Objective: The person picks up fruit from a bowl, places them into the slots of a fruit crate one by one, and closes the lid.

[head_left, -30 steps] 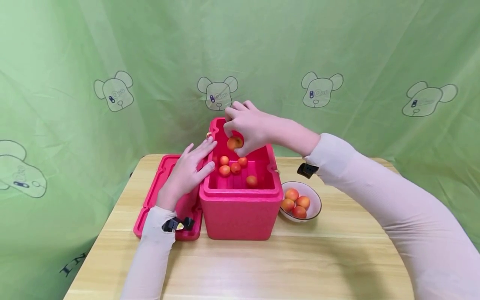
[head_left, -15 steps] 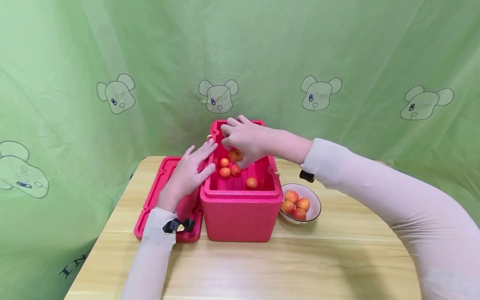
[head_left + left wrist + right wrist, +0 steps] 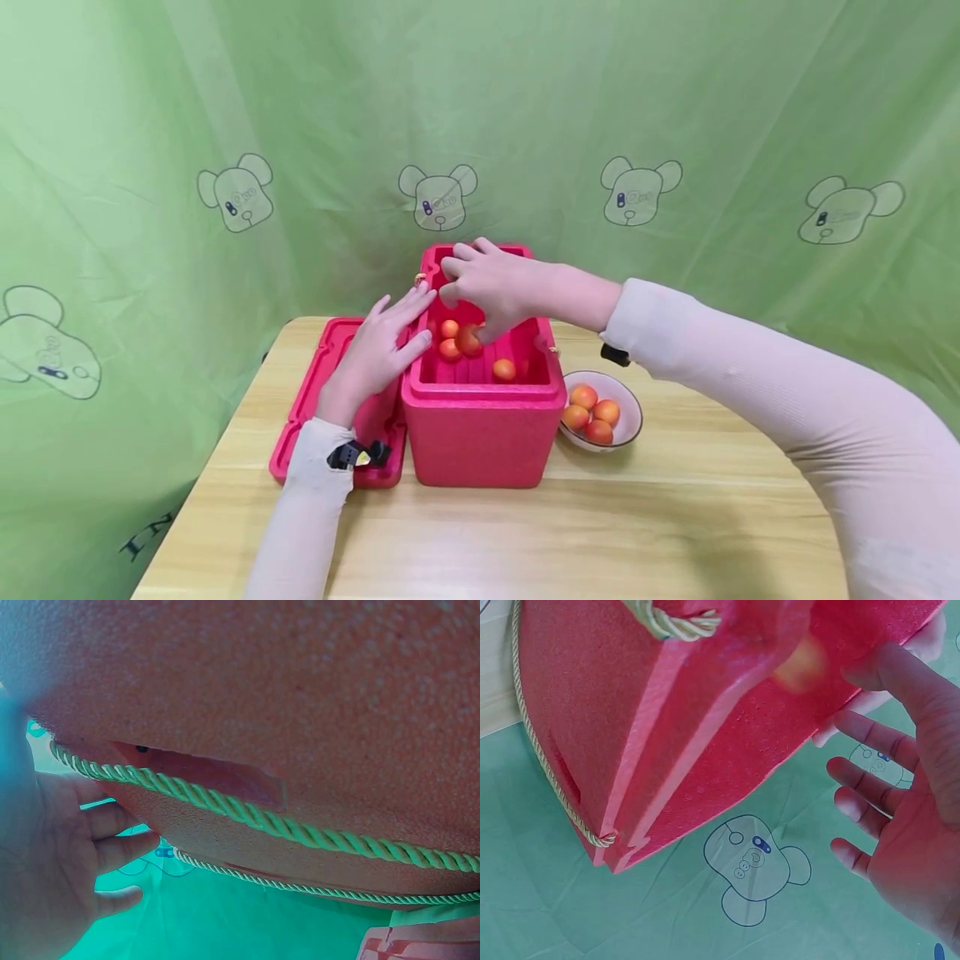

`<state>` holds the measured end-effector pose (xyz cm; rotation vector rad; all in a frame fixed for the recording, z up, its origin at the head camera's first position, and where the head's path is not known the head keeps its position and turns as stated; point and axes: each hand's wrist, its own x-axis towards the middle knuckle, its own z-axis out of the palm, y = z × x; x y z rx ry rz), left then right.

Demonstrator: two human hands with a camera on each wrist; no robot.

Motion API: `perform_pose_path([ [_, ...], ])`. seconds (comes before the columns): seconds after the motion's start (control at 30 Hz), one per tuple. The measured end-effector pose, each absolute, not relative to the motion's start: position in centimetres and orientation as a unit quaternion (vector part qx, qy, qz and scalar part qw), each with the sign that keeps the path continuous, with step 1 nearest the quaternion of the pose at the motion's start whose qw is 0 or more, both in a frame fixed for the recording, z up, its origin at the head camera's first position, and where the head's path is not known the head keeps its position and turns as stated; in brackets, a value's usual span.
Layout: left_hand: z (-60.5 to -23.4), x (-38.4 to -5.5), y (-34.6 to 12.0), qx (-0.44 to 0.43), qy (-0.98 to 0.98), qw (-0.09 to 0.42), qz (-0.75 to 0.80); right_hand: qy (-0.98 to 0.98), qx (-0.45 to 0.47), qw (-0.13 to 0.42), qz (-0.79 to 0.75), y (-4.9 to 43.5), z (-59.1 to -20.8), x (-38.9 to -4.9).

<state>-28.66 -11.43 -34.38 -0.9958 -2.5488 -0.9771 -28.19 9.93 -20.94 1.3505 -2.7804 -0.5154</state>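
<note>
A red foam box (image 3: 480,446) stands uncovered on the table, with several apricots (image 3: 504,369) on its floor. My right hand (image 3: 495,283) is over the box's inside, its fingers spread apart and holding nothing. Just under its thumb is an apricot (image 3: 468,339), apart from the fingers; in the right wrist view this apricot (image 3: 801,664) is blurred. My left hand (image 3: 378,354) rests on the box's left rim with fingers straight. The left wrist view shows that hand (image 3: 60,855) beside the box wall and its twisted rope (image 3: 262,819).
A red lid (image 3: 318,392) lies on the table (image 3: 480,542) left of the box, partly under my left arm. Close to the box's right side stands a white bowl (image 3: 630,408) with several apricots. A green cloth (image 3: 540,100) hangs behind the table.
My right hand has lowered into the box, its fingers have parted, and the apricot it held has come away below them. My left hand has stayed on the rim.
</note>
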Motion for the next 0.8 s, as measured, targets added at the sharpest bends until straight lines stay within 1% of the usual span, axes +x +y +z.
perform_pose_path([
  [0.13, -34.4, -28.8, -11.4, -0.34, -0.871, 0.121, -0.334, -0.894, 0.417, -0.004, -0.166, 9.8, -20.7, -28.2],
  [0.4, -34.4, -28.8, -11.5, -0.341, -0.871, 0.118, -0.332, -0.892, 0.418, 0.0, -0.172, 10.0, -20.5, -28.0],
  [0.8, -34.5, -29.0, -11.5, -0.342, -0.869, 0.116, -0.337, -0.911, 0.402, 0.038, -0.087, 12.4, -19.5, -27.4],
])
